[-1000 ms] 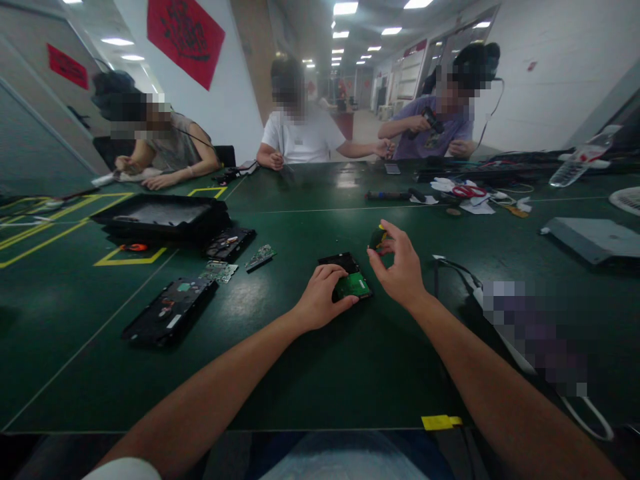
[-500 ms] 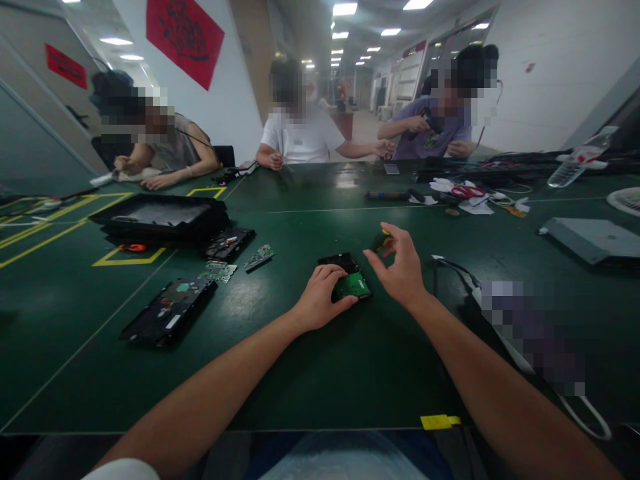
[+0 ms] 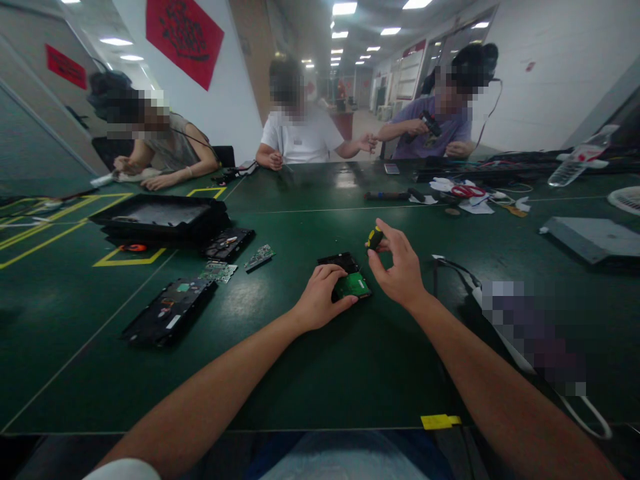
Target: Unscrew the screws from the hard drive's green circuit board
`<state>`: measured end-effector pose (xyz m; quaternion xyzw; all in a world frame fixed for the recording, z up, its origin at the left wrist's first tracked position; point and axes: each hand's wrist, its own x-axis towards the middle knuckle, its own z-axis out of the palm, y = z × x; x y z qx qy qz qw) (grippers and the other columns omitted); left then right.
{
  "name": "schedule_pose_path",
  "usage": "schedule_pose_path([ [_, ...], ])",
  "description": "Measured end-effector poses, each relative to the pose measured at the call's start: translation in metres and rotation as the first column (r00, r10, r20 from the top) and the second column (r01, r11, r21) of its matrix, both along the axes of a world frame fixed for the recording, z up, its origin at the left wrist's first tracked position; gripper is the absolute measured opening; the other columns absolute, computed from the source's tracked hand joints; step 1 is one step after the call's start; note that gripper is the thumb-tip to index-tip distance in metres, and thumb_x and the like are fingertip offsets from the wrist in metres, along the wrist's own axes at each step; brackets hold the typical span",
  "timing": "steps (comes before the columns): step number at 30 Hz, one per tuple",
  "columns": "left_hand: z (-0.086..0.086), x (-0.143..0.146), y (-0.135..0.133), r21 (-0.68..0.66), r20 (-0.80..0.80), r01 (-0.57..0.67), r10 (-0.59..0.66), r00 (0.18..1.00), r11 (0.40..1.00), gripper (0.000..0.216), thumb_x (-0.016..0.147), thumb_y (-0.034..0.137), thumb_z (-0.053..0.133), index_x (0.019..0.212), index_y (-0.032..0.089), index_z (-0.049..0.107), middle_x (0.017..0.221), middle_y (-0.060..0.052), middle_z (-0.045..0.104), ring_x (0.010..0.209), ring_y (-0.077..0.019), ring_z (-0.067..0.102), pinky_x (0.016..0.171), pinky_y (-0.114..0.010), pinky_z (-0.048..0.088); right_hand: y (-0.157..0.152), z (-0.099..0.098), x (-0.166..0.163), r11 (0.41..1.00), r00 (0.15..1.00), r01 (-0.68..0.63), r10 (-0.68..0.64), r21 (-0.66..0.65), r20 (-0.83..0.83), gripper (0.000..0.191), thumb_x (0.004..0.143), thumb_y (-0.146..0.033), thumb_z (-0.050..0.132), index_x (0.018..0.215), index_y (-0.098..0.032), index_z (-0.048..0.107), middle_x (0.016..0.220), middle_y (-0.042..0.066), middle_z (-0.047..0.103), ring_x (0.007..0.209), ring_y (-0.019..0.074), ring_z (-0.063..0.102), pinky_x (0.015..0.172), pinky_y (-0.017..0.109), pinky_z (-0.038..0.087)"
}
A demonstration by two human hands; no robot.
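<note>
My left hand (image 3: pixel 320 297) grips a hard drive (image 3: pixel 346 260) lying on the green table, thumb at its near edge and fingers over its left side. A green circuit board (image 3: pixel 356 285) shows on the drive's near part. Just right of and above the drive, my right hand (image 3: pixel 397 263) pinches a screwdriver (image 3: pixel 373 239) with a short yellow-and-black handle between thumb and fingers. Its shaft cannot be made out. Left of my hands lie a loose circuit board (image 3: pixel 260 257), another board (image 3: pixel 219 271) and a black drive (image 3: pixel 173 312).
A black tray (image 3: pixel 160 217) stands at the left beside another drive (image 3: pixel 230 244). To the right are a pixelated device with a white cable (image 3: pixel 530 333) and a grey metal box (image 3: pixel 593 240). A bottle (image 3: pixel 583 157) lies farther back. Several people sit across the table.
The screwdriver in my right hand has turned and risen slightly, so its yellow-and-black handle shows more. My left hand and the drive have stayed put.
</note>
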<state>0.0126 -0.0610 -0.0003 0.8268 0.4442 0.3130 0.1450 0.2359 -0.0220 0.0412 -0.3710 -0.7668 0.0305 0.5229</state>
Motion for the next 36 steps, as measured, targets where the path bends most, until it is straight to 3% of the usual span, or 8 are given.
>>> schedule_pose_path([
  [7, 0.0008, 0.0001, -0.0001, 0.005, 0.004, 0.007, -0.007, 1.0, 1.0, 0.05, 0.089, 0.046, 0.076, 0.13, 0.021, 0.062, 0.134, -0.012, 0.061, 0.13, -0.0323, 0.052, 0.112, -0.053, 0.047, 0.0016, -0.0019, 0.0014, 0.997, 0.998, 0.069, -0.069, 0.019, 0.002, 0.061, 0.093, -0.031, 0.067, 0.15, -0.033, 0.045, 0.124, 0.01, 0.061, 0.087, 0.0241, 0.065, 0.08, 0.049, 0.063],
  [12, 0.0012, 0.0002, -0.0006, 0.011, 0.006, 0.007, -0.007, 1.0, 1.0, 0.05, 0.089, 0.046, 0.075, 0.13, 0.021, 0.062, 0.134, -0.012, 0.061, 0.129, -0.032, 0.052, 0.113, -0.053, 0.046, 0.0018, -0.0041, 0.0009, 1.0, 1.0, 0.009, -0.009, -0.024, -0.015, 0.065, 0.096, -0.024, 0.06, 0.157, -0.031, 0.037, 0.128, 0.011, 0.062, 0.095, 0.0248, 0.067, 0.09, 0.05, 0.062],
  [18, 0.0034, 0.0002, -0.0017, -0.004, 0.0, 0.008, -0.008, 1.0, 1.0, 0.051, 0.089, 0.045, 0.075, 0.131, 0.021, 0.062, 0.135, -0.012, 0.06, 0.131, -0.0321, 0.051, 0.113, -0.053, 0.046, 0.0022, -0.0037, 0.0021, 0.996, 0.996, 0.084, -0.084, 0.022, -0.001, 0.061, 0.094, -0.034, 0.068, 0.15, -0.031, 0.045, 0.13, 0.012, 0.061, 0.098, 0.0273, 0.066, 0.081, 0.05, 0.063],
  [24, 0.0044, 0.0, -0.0022, -0.019, -0.006, 0.003, -0.003, 1.0, 1.0, 0.049, 0.089, 0.046, 0.075, 0.13, 0.021, 0.062, 0.135, -0.012, 0.06, 0.13, -0.0326, 0.051, 0.112, -0.053, 0.047, 0.0016, -0.0039, 0.0007, 1.0, 1.0, -0.004, 0.004, -0.009, -0.011, 0.068, 0.098, -0.025, 0.057, 0.161, -0.031, 0.03, 0.136, 0.012, 0.059, 0.105, 0.0256, 0.069, 0.098, 0.051, 0.059],
  [31, -0.0003, -0.0001, -0.0006, 0.016, -0.002, 0.01, -0.01, 1.0, 1.0, 0.05, 0.09, 0.046, 0.075, 0.13, 0.019, 0.062, 0.135, -0.012, 0.061, 0.129, -0.0315, 0.051, 0.112, -0.051, 0.047, 0.0032, -0.0043, 0.0024, 0.996, 0.996, 0.093, -0.093, 0.018, -0.011, 0.061, 0.094, -0.034, 0.068, 0.15, -0.028, 0.045, 0.126, 0.011, 0.062, 0.09, 0.0247, 0.066, 0.078, 0.046, 0.062],
  [36, 0.0002, -0.0001, -0.0009, 0.024, 0.0, 0.006, -0.006, 1.0, 1.0, 0.05, 0.09, 0.046, 0.075, 0.13, 0.02, 0.062, 0.134, -0.012, 0.061, 0.129, -0.0315, 0.052, 0.112, -0.051, 0.047, 0.0008, -0.0031, 0.0006, 0.999, 0.998, 0.054, -0.054, 0.001, 0.021, 0.065, 0.097, -0.027, 0.06, 0.158, -0.03, 0.038, 0.123, 0.011, 0.064, 0.096, 0.0257, 0.067, 0.091, 0.051, 0.061],
])
